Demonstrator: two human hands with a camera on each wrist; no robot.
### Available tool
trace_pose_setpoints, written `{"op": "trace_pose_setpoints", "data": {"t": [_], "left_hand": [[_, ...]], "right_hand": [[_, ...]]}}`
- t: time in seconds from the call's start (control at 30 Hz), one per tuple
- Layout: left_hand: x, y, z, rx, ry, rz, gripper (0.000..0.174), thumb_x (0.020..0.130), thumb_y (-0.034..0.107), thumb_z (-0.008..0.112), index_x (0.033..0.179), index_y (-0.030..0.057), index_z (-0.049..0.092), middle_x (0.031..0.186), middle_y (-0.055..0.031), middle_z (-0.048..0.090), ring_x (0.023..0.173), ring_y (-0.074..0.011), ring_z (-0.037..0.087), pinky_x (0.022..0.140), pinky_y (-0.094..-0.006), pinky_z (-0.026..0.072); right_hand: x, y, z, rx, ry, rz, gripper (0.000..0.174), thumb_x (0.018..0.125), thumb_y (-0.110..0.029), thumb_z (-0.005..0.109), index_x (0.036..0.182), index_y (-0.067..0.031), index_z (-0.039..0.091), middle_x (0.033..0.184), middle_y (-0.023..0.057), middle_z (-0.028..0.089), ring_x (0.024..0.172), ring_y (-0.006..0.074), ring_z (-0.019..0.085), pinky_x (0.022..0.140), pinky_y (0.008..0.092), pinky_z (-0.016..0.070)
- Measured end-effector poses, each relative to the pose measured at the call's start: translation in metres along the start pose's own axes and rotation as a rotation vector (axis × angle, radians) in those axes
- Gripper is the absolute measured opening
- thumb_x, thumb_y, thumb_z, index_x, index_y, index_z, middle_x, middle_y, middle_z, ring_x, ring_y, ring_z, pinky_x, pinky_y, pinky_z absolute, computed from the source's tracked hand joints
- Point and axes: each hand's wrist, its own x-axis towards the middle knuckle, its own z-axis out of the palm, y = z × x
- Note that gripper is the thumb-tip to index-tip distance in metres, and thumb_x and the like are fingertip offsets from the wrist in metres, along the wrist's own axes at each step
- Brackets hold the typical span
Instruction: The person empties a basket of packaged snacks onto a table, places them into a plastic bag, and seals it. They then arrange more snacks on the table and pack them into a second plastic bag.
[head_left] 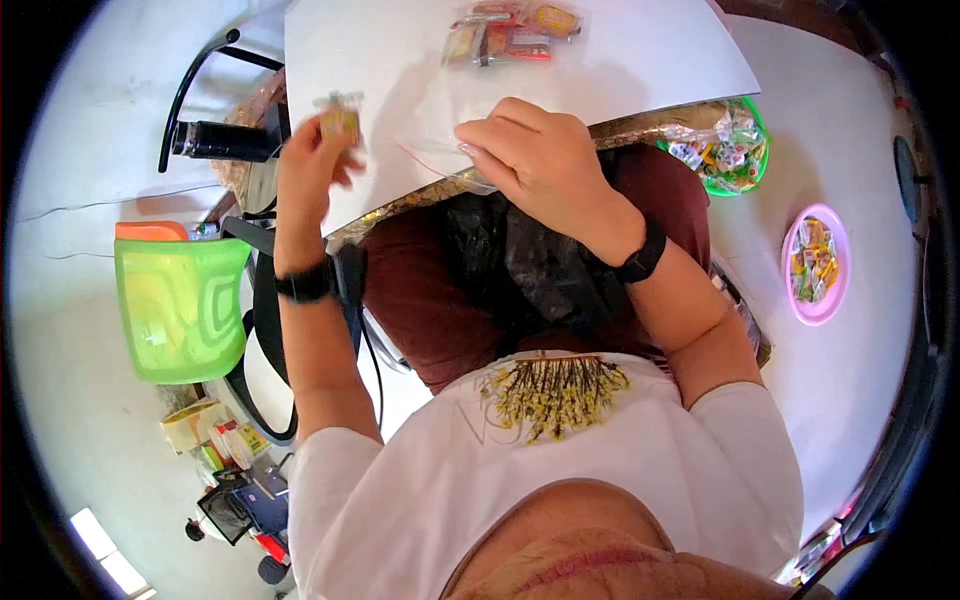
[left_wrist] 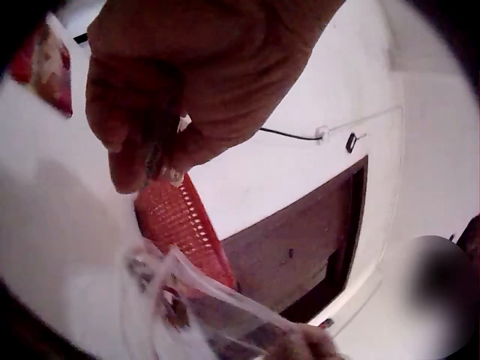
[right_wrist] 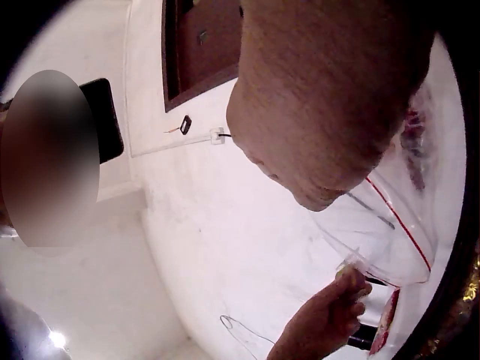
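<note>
My left hand (head_left: 312, 175) pinches a small yellowish packet (head_left: 341, 122) between thumb and fingers, above the left part of the white table (head_left: 400, 40). My right hand (head_left: 555, 175) grips a clear plastic zip bag (right_wrist: 405, 217) with a red line along its edge. In the left wrist view the bag (left_wrist: 195, 300) hangs below the left hand (left_wrist: 187, 82), its mouth spread in a loop. Several small red and yellow packets (head_left: 515, 35), some overlapping, lie farther back on the table.
A green basket (head_left: 757, 150) of wrapped packets stands by the table's right edge. Beyond it on the floor is a pink basin (head_left: 845, 270) of yellow packets. At the left are a black bottle (head_left: 225, 140) and a green plastic bin (head_left: 180, 310).
</note>
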Motion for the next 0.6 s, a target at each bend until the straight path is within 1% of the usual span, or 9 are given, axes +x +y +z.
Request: {"op": "trace_pose_setpoints", "data": {"t": [0.07, 0.13, 0.2, 0.23, 0.33, 0.37, 0.47, 0.57, 0.6], "left_hand": [[-0.040, 0.004, 0.003, -0.097, -0.163, -0.098, 0.031, 0.085, 0.016, 0.058, 0.111, -0.0002, 0.058, 0.079, -0.0070, 0.065, 0.050, -0.0078, 0.054, 0.042, -0.0193, 0.0407], [-0.070, 0.003, 0.018, -0.330, -0.327, -0.208, 0.030, 0.086, 0.016, 0.059, 0.112, 0.0009, 0.058, 0.078, -0.0054, 0.063, 0.048, -0.0057, 0.050, 0.042, -0.0169, 0.0389], [-0.082, 0.018, 0.042, -0.296, -0.430, -0.265, 0.031, 0.087, 0.017, 0.059, 0.113, 0.0000, 0.056, 0.075, -0.0047, 0.062, 0.048, -0.0052, 0.049, 0.041, -0.0163, 0.0383], [-0.080, 0.018, 0.051, -0.387, -0.491, -0.266, 0.031, 0.088, 0.016, 0.058, 0.113, -0.0008, 0.055, 0.076, -0.0050, 0.062, 0.047, -0.0064, 0.049, 0.042, -0.0174, 0.0394], [-0.056, 0.029, 0.080, -0.412, -0.509, -0.294, 0.030, 0.089, 0.015, 0.056, 0.114, -0.0012, 0.054, 0.080, -0.0055, 0.061, 0.048, -0.0072, 0.050, 0.042, -0.0182, 0.0398], [-0.037, 0.018, 0.081, -0.368, -0.588, -0.236, 0.026, 0.091, 0.013, 0.053, 0.113, -0.0011, 0.053, 0.087, -0.0066, 0.061, 0.057, -0.0120, 0.054, 0.048, -0.0222, 0.0449], [-0.008, 0.025, 0.112, 0.801, -0.078, 1.160, 0.026, 0.090, 0.014, 0.053, 0.112, 0.0010, 0.054, 0.088, -0.0104, 0.061, 0.069, -0.0226, 0.058, 0.059, -0.0322, 0.0486], [0.013, 0.033, 0.147, -0.747, -0.624, -0.026, 0.036, 0.088, 0.019, 0.060, 0.118, 0.0012, 0.052, 0.100, -0.0129, 0.062, 0.089, -0.0303, 0.059, 0.078, -0.0371, 0.0485], [0.015, 0.031, 0.155, -0.367, -0.466, 0.268, 0.038, 0.086, 0.019, 0.061, 0.119, 0.0012, 0.051, 0.101, -0.0140, 0.062, 0.090, -0.0309, 0.059, 0.078, -0.0376, 0.0485]], "right_hand": [[0.001, 0.000, 0.000, 0.009, 0.015, 0.000, 0.015, 0.074, -0.012, 0.067, 0.088, -0.0106, 0.062, 0.075, 0.0044, 0.054, 0.060, 0.0243, 0.057, 0.050, 0.0342, 0.0455], [0.001, -0.001, 0.000, 0.023, 0.020, -0.005, 0.015, 0.075, -0.007, 0.068, 0.089, -0.0086, 0.065, 0.074, 0.0047, 0.055, 0.059, 0.0234, 0.057, 0.050, 0.0323, 0.0447], [0.000, -0.001, 0.001, 0.023, 0.019, -0.007, 0.016, 0.074, -0.007, 0.068, 0.090, -0.0085, 0.065, 0.074, 0.0048, 0.056, 0.059, 0.0236, 0.057, 0.050, 0.0322, 0.0454], [0.000, -0.001, 0.001, 0.024, 0.017, -0.009, 0.017, 0.073, -0.007, 0.068, 0.090, -0.0085, 0.065, 0.074, 0.0048, 0.056, 0.060, 0.0237, 0.058, 0.050, 0.0321, 0.0458], [0.001, -0.004, -0.003, -0.013, -0.030, -0.018, 0.020, 0.072, -0.007, 0.069, 0.091, -0.0087, 0.065, 0.075, 0.0048, 0.056, 0.061, 0.0238, 0.058, 0.051, 0.0322, 0.0462], [0.002, -0.004, -0.003, -0.010, -0.002, -0.033, 0.020, 0.071, -0.007, 0.069, 0.091, -0.0089, 0.065, 0.075, 0.0047, 0.056, 0.061, 0.0239, 0.058, 0.051, 0.0323, 0.0461], [0.003, -0.006, -0.004, 0.001, 0.056, -0.060, 0.022, 0.071, -0.008, 0.070, 0.093, -0.0094, 0.065, 0.074, 0.0045, 0.055, 0.061, 0.0241, 0.058, 0.051, 0.0326, 0.0458], [0.001, -0.006, -0.004, 0.005, 0.062, -0.060, 0.023, 0.071, -0.008, 0.070, 0.094, -0.0100, 0.065, 0.074, 0.0042, 0.055, 0.061, 0.0241, 0.057, 0.051, 0.0328, 0.0456], [0.001, -0.003, -0.002, 0.004, 0.061, -0.070, 0.023, 0.071, -0.008, 0.070, 0.094, -0.0102, 0.066, 0.074, 0.0041, 0.054, 0.061, 0.0241, 0.057, 0.051, 0.0329, 0.0455]]}}
